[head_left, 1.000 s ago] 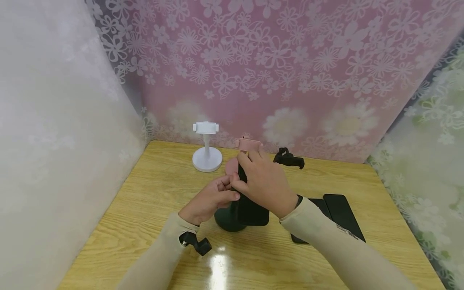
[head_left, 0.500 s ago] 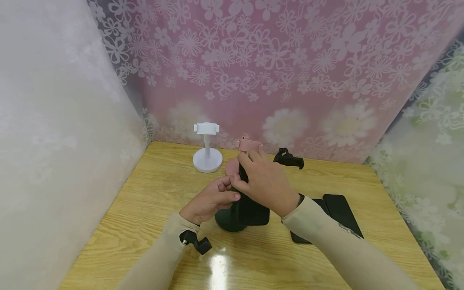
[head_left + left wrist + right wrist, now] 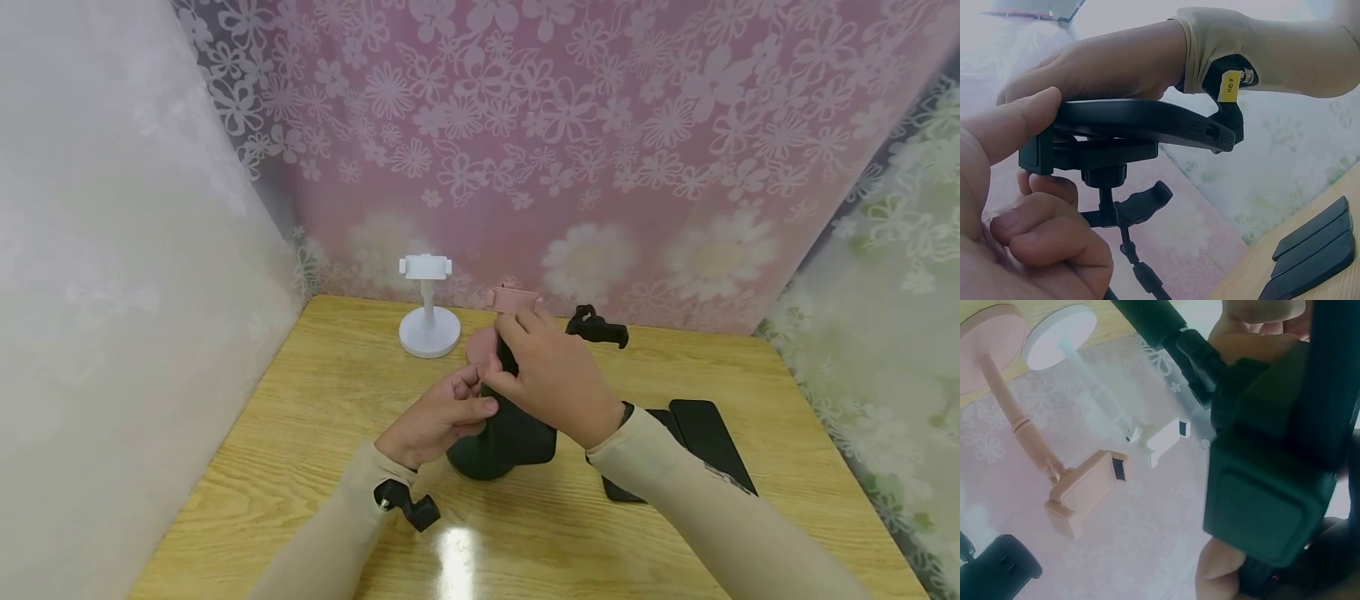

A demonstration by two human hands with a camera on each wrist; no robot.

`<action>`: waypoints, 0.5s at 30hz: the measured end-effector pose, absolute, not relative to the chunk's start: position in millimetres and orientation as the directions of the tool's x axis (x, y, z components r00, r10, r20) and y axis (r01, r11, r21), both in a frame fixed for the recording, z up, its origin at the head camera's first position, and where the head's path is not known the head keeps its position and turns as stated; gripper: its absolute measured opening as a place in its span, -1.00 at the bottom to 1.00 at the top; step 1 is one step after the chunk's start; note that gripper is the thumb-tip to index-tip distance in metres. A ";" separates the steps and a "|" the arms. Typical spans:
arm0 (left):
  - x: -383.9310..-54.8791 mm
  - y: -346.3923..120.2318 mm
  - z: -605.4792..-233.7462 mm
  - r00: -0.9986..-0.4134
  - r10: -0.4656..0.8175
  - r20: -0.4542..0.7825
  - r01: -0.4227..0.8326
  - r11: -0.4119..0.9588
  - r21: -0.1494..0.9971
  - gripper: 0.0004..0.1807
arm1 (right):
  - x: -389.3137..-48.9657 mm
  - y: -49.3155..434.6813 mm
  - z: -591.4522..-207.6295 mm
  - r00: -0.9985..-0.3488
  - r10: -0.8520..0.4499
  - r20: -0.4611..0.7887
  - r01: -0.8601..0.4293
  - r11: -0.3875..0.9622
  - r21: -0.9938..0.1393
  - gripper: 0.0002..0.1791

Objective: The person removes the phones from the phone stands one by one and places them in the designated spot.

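Observation:
A dark green phone stand (image 3: 478, 463) stands at the table's middle, with a black smartphone (image 3: 531, 440) tilted against its clamp (image 3: 1037, 151). My left hand (image 3: 441, 414) pinches the clamp's edge; its thumb lies on top beside the phone and the fingers curl below. From the right, my right hand (image 3: 551, 375) reaches over the phone, gripping it with the thumb at its left edge and fingers around the upper end. The phone's upper part is hidden under that hand. In the right wrist view, the clamp's end (image 3: 1263, 506) fills the foreground, with a fingertip (image 3: 1219, 569) behind it.
Behind stand a white phone stand (image 3: 427, 332) and a pink phone stand (image 3: 514, 299), partly hidden by my hands. A black holder head (image 3: 597, 330) shows at the back right. Several flat black phones (image 3: 712, 442) lie at the right, partly under my right forearm.
The phone's lower end has tilted slightly, and my right hand has shifted a little to the right. Both hands keep their hold; the other things stay in place.

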State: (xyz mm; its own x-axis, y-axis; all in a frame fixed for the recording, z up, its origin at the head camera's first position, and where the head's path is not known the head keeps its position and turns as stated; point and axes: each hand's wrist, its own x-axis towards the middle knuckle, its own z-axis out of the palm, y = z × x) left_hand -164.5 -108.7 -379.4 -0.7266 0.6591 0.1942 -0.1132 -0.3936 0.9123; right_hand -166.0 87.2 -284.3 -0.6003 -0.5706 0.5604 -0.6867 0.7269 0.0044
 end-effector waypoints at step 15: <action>-160.7 -100.2 -382.9 -0.721 0.645 0.251 -0.110 -0.465 0.879 -0.61 | -165.7 90.7 -289.3 -0.551 -0.546 0.631 -0.719 0.694 -0.028 -0.79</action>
